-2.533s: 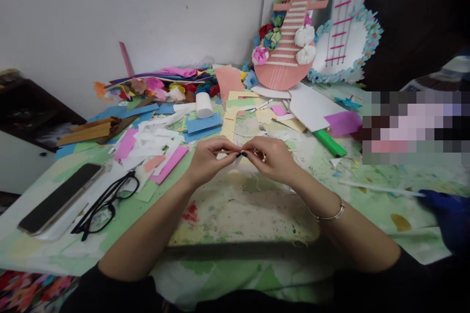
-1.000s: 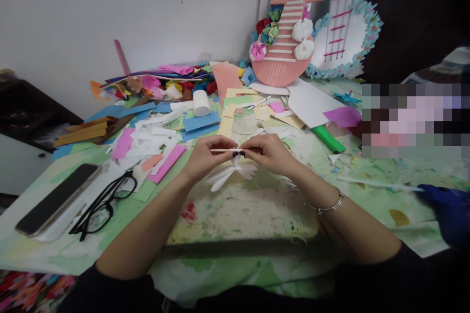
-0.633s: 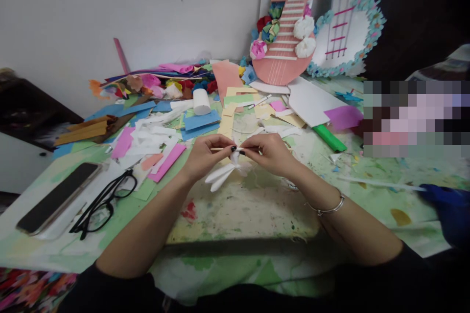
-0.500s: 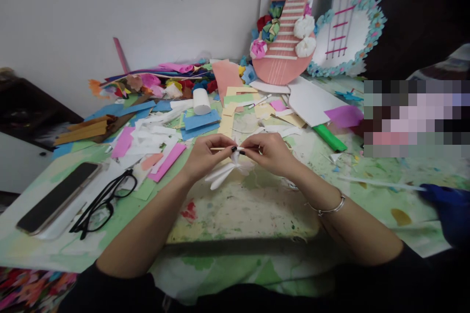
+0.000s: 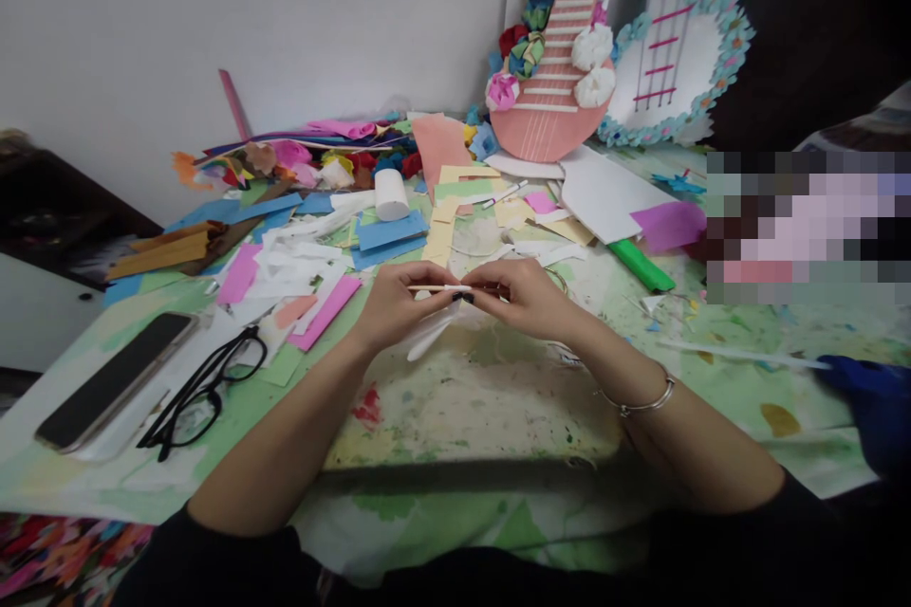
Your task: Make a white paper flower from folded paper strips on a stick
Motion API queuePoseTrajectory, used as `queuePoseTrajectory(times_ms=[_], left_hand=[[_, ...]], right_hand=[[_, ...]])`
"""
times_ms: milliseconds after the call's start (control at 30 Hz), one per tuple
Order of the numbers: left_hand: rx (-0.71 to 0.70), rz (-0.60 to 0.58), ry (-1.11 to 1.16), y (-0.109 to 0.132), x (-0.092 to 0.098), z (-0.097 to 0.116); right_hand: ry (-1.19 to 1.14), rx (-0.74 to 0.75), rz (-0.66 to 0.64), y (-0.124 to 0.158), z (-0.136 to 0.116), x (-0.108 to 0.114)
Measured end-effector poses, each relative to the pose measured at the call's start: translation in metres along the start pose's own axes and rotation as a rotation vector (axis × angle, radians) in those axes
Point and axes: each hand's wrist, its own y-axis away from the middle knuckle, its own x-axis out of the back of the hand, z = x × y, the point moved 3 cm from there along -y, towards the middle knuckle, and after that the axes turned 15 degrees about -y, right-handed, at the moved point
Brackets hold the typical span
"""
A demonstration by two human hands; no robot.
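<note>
My left hand and my right hand meet above the near part of the table, fingertips almost touching. Between them lies a thin wooden stick, roughly level, pinched from both sides. A short white band is wrapped around its middle, right at the fingertips. From there a piece of white paper hangs down to the lower left, partly covered by my fingers. Both hands are closed, thumbs in front. Behind my right hand, part of the stick is hidden.
Paper scraps surround a white roll and blue paper. Glasses and a phone lie left. A pink paper instrument stands behind, with white card before it. A green paper roll lies right.
The fingertips have shifted slightly on the stick, and the white band on it shows more. The hanging white paper has swung, and less of it is visible below my fingers.
</note>
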Motion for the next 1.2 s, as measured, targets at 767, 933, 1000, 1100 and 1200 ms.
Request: queuePoseTrajectory(times_ms=[767, 933, 1000, 1100, 1200], left_hand=[[0.093, 0.076, 0.121, 0.0049, -0.0001, 0.0031], [0.093, 0.073, 0.138, 0.0045, -0.0016, 0.0027], [0.095, 0.061, 0.138, 0.004, -0.0025, 0.0016], [0.122, 0.046, 0.129, 0.0035, -0.0037, -0.0005], [0.128, 0.039, 0.116, 0.0031, -0.0044, -0.0014]], right_hand=[[0.072, 0.167, 0.073, 0.0012, 0.0, 0.0016], [0.007, 0.16, 0.101, 0.0016, 0.0014, 0.003], [0.007, 0.152, 0.1, 0.0015, 0.0018, 0.0033], [0.02, 0.155, 0.104, 0.0013, 0.0011, 0.0035], [0.045, 0.163, 0.108, 0.0012, -0.0002, 0.0035]])
